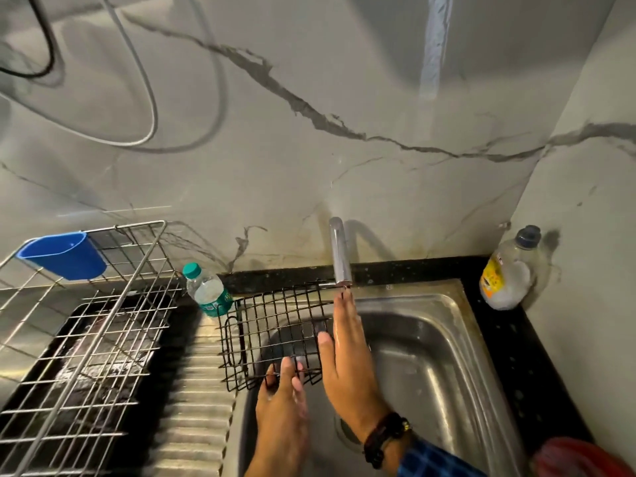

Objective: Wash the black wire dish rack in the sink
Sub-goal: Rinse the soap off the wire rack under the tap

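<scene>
The black wire dish rack (272,333) leans over the left side of the steel sink (437,346), below the chrome tap (340,251). My left hand (284,399) grips the rack's near lower edge, fingers curled through the wires. My right hand (344,352) lies flat with straight fingers along the rack's right side, fingertips just under the tap spout. Both hands look wet. A dark band sits on my right wrist.
A large steel wire drainer (86,335) with a blue plastic cup (65,254) stands on the left over a black tray. A small water bottle (206,290) stands behind the rack. A detergent bottle (509,270) sits in the back right corner. The ribbed drainboard (199,407) lies left of the sink.
</scene>
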Tool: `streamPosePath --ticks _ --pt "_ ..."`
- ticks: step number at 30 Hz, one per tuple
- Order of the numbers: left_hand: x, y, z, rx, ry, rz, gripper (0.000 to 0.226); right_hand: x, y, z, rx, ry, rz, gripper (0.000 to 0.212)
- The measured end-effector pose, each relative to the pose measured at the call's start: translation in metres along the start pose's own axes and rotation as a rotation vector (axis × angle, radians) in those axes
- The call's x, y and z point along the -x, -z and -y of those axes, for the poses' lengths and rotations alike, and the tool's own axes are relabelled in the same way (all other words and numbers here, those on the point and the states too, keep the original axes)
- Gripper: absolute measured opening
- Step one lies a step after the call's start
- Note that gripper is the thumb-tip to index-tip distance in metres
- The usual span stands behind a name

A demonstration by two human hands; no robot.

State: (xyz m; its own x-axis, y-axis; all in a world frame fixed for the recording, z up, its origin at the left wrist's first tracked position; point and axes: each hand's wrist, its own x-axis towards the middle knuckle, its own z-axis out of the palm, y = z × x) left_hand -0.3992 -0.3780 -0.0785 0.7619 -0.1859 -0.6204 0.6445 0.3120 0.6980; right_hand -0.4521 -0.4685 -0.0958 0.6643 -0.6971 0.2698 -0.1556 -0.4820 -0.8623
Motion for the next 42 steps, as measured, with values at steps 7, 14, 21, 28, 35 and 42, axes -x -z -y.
streamPosePath --ticks 7,14,21,28,35,42 --pt "0.009 0.009 0.001 -0.038 -0.094 0.063 0.021 0.059 0.019 -0.015 0.018 0.111 0.109 0.072" --pt "0.01 0.013 0.006 -0.219 -0.199 0.154 0.026 0.013 0.046 -0.011 -0.685 -0.577 -0.19 0.053" --pt "0.0 -0.003 0.022 -0.377 -0.152 0.226 0.027 -0.047 0.071 -0.003 -0.627 -0.733 0.022 0.079" --pt "-0.015 0.019 0.009 -0.632 -0.089 0.257 0.055 -0.039 0.073 -0.024 -0.684 -0.599 -0.215 0.032" --pt "-0.041 0.025 -0.069 -0.774 -0.478 0.179 0.054 -0.039 0.099 -0.048 -0.652 -0.465 0.023 0.063" --pt "-0.026 -0.059 -0.092 -1.255 -0.563 0.551 0.06 -0.043 0.1 -0.054 -0.36 -0.374 0.038 0.037"
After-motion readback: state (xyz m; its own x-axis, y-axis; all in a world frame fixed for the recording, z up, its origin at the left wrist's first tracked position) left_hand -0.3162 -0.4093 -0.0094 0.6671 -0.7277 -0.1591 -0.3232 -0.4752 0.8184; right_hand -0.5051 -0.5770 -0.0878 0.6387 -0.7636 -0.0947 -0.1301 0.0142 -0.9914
